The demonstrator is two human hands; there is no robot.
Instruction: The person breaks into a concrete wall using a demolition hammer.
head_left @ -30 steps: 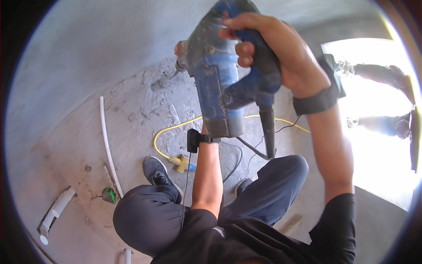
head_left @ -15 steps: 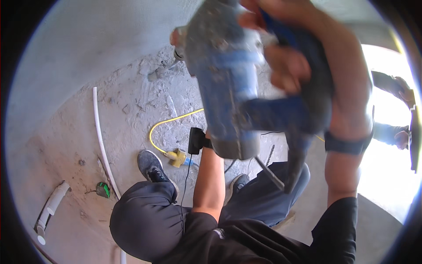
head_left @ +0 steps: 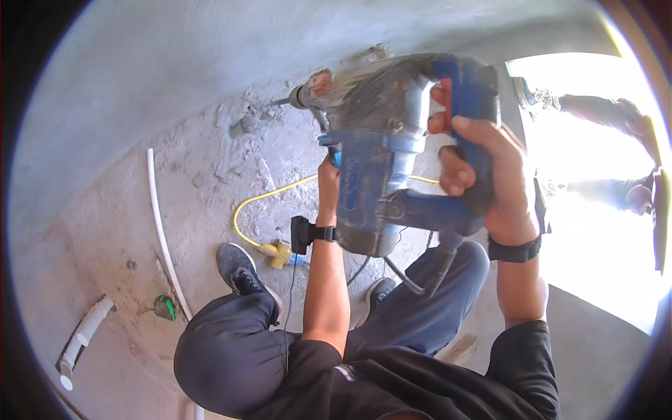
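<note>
1. Turned nose-left since the earlier frame — one blue hammer drill is held up.
2. Its rear handle is wrapped by the curled right hand, presumably for control; finger closure of the left hand cannot be told.
3. Two shoes are planted apart, likely for balance, one yellow connector between.
4. Beyond, rubble is faced by one bit.

blue hammer drill in right hand, yellow cord below

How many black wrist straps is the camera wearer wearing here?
2: the left wrist strap, beside a small black box, and the right wrist strap, below the right hand gripping the blue power tool. Neither is fully visible.
</note>
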